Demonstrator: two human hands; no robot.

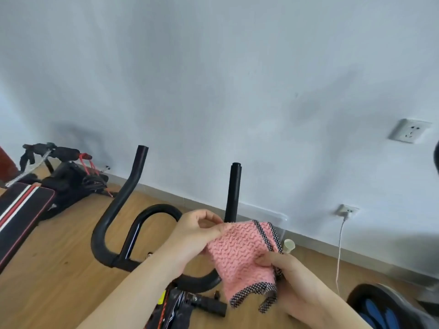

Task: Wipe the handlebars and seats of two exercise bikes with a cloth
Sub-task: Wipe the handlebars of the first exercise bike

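Both hands hold a pink cloth [244, 255] up in front of the handlebars [123, 224] of a black bike. The left hand [192, 236] pinches the cloth's upper left edge, thumb pressed against the curled forefinger with the fabric caught between them, and the other fingers [187, 251] fold under the cloth's left side. The right hand [292, 281] grips the cloth lower down on its right side: the thumb lies on top of the pink pile and the remaining fingers close behind it, mostly hidden by the fabric. The cloth is stretched between the two grips, its black-and-white checked trim running along the edge just above the right thumb and again below the right hand's fingers, where a folded corner hangs free. Behind the cloth, one upright bar end [234, 191] rises just beyond the left fingertips, while the other bar end [140, 162] stands well to the left of the left hand; the looped centre bar [152, 214] curves between them, passing under the left wrist. No part of the cloth can be seen touching the bars (the lower crossbar disappears behind it, so contact there cannot be told). A small pale cup [289, 245] sits on the wooden floor [59, 281] just beyond the right fingers. Far left of both hands lies a padded bench [21, 207]. A white cable [339, 248] hangs from a wall socket [346, 210] to the right of the cloth.
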